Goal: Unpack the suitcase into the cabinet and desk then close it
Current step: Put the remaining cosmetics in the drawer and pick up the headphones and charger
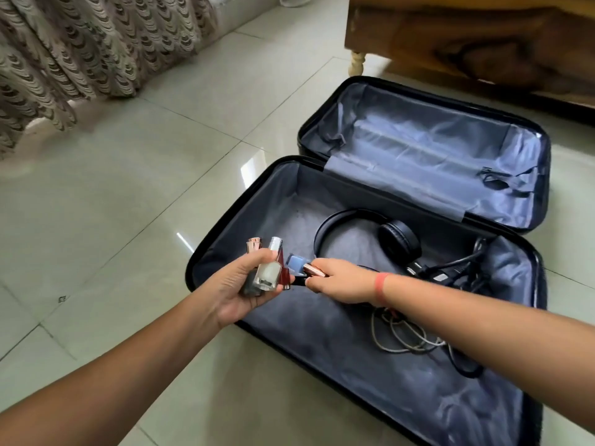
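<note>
The black suitcase [322, 365] lies open on the tiled floor, both halves lined in blue-grey fabric. Over its near half, my left hand [238, 292] grips several small cosmetic bottles [267, 272], one clear with a silver cap, one red, one rose-gold capped. My right hand [338, 281] pinches a rose-gold tube [314, 270] right beside them; a small blue item [294, 262] sits between the hands. Black headphones [397, 238] and tangled cables [409, 336] lie in the same half. The far half [428, 156] holds nothing but straps.
A wooden piece of furniture [483, 43] with a pale turned leg [356, 62] stands just behind the suitcase. A patterned curtain [80, 49] hangs at the upper left. Glossy floor tiles [128, 204] spread to the left.
</note>
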